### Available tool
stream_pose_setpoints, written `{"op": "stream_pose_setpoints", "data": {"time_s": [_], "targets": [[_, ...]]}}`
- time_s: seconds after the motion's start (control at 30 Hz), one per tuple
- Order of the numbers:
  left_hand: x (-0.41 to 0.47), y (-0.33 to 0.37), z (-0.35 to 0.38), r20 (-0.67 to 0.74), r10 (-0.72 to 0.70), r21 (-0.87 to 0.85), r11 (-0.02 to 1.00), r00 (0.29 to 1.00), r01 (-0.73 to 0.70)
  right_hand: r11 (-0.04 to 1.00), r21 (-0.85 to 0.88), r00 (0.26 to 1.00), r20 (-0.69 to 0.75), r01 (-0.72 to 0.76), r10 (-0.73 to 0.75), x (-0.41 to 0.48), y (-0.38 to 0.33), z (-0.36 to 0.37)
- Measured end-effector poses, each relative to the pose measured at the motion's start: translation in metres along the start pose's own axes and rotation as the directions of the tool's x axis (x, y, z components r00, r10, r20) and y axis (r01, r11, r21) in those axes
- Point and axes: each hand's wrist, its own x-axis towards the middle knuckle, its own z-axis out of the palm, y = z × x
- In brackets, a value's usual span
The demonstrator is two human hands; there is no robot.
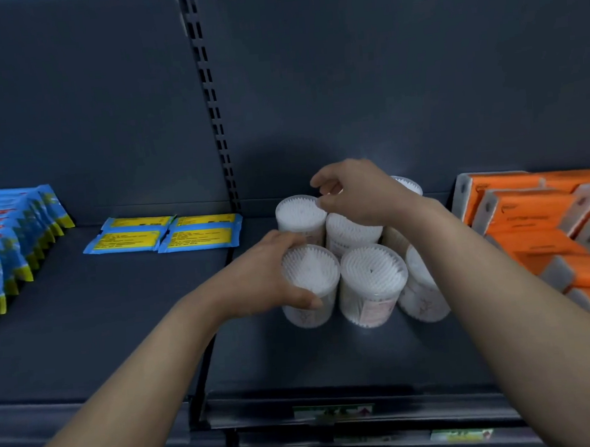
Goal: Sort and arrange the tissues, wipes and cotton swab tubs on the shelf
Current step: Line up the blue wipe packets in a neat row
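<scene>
Clear plastic tubs (373, 280) stand in a tight cluster mid-shelf, just right of the slotted upright; each is packed full of white swabs, tips up, seemingly under a clear lid; at least six show, some partly hidden behind the right arm. Left hand (266, 275) wraps the front-left tub (311, 282), thumb on its near wall, fingers over the far rim; right hand (362, 196) hangs curled over the back row, fingertips at the rim of the back-left tub (300, 215); whether it pinches that rim or only touches it I cannot tell.

The tubs touch one another and are tall for their width; a sideways shove on one would likely tip a neighbour, or push the front ones toward the shelf (115, 310) edge; the right forearm lies close over the right-hand tubs and could knock them; smooth walls may slip in a loose grip. Wipes (10, 248) stand in a row far left; two flat packs (166, 231) lie near the back; orange tissues (535, 216) sit unevenly stacked just beside the tubs and could slide onto them.
</scene>
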Motion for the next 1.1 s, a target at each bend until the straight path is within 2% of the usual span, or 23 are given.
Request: {"op": "stream_pose_setpoints", "data": {"time_s": [0.07,0.13,0.27,0.4,0.53,0.67,0.8,0.93,1.1], "targets": [[-0.006,-0.001,-0.003,-0.048,-0.013,-0.066,0.998,0.999,0.010,1.000,-0.008,1.000,0.016,0.016,-0.016,0.000,-0.003,0.001],[-0.014,-0.008,-0.012,-0.160,-0.022,-0.131,0.991,0.987,0.001,0.999,-0.024,0.999,0.026,0.045,-0.044,0.003,-0.011,0.002],[-0.033,-0.043,-0.036,-0.393,-0.060,-0.124,0.992,0.917,0.011,0.992,-0.052,0.992,0.062,0.111,-0.108,0.009,-0.038,0.011],[-0.047,-0.087,-0.059,-0.478,-0.122,-0.096,0.992,0.870,0.087,0.978,-0.120,0.978,0.145,0.170,-0.152,0.023,-0.073,0.033],[-0.059,-0.131,-0.084,-0.495,-0.159,-0.060,0.987,0.854,0.149,0.966,-0.190,0.962,0.243,0.173,-0.125,0.046,-0.106,0.062],[-0.069,-0.180,-0.116,-0.477,-0.149,0.037,0.981,0.866,0.190,0.957,-0.257,0.955,0.290,0.134,-0.056,0.077,-0.133,0.101],[-0.062,-0.224,-0.146,-0.408,-0.117,0.152,0.969,0.905,0.194,0.949,-0.315,0.934,0.345,0.017,0.098,0.103,-0.142,0.139],[-0.029,-0.250,-0.167,-0.192,-0.108,0.349,0.921,0.975,0.170,0.933,-0.336,0.887,0.380,-0.132,0.263,0.116,-0.142,0.162],[0.017,-0.263,-0.174,0.012,-0.083,0.459,0.886,0.997,0.068,0.918,-0.270,0.863,0.341,-0.289,0.372,0.116,-0.131,0.171]]}}
